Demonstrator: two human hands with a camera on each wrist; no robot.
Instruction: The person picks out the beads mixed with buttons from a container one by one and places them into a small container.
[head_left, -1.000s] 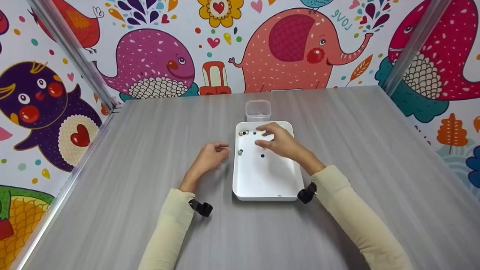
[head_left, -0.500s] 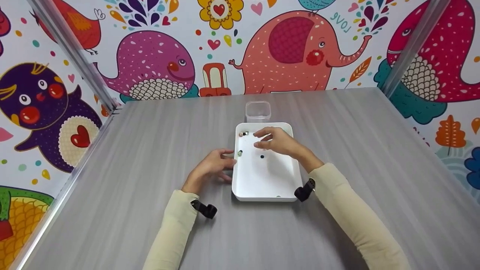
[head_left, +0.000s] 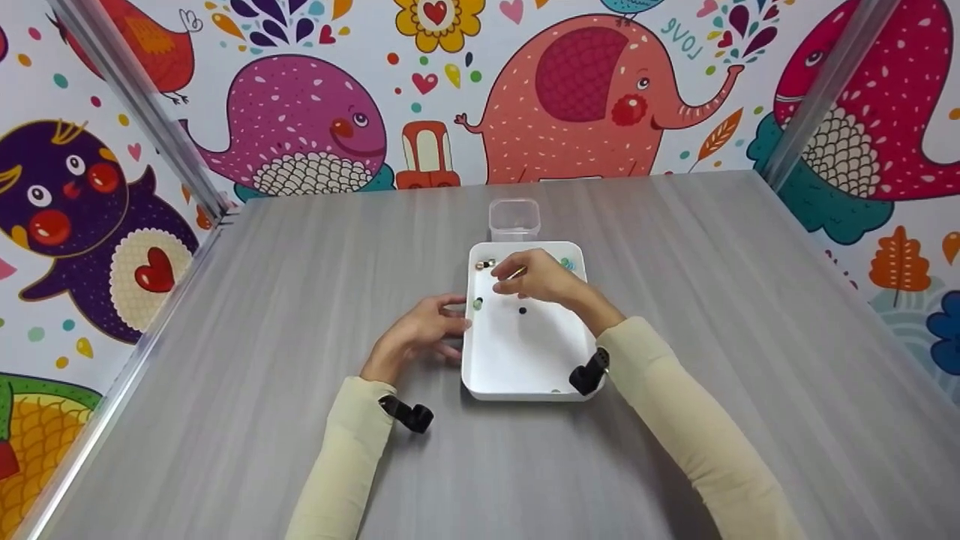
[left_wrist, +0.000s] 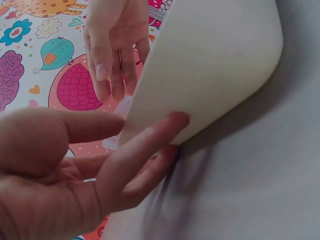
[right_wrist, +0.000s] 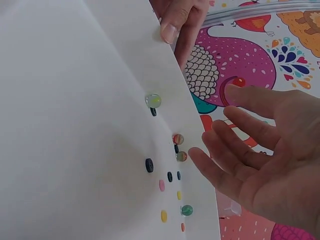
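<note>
A white tray [head_left: 517,394] lies mid-table with small beads, buttons and marbles scattered in its far half. My left hand [head_left: 450,322] rests beside it, its straight fingers [left_wrist: 150,135] touching the tray's [left_wrist: 210,65] left outer wall. My right hand [head_left: 510,274] hovers over the tray's far end, relaxed and holding nothing [right_wrist: 260,160]. Just beyond its fingertips lie two striped marbles [right_wrist: 178,139]. A green marble [right_wrist: 153,100] sits by the left rim, near the left hand's fingertips [right_wrist: 172,27]. A dark button [right_wrist: 149,165] lies on the tray floor [right_wrist: 60,125].
A small clear plastic container [head_left: 514,218] stands just beyond the tray's far edge. The grey table [head_left: 300,262] is walled by cartoon-animal panels with metal posts [head_left: 142,112] at the back corners.
My left hand slid right until its fingers met the tray's left side. My right hand drifted left over the tray's far end, toward the striped marbles.
</note>
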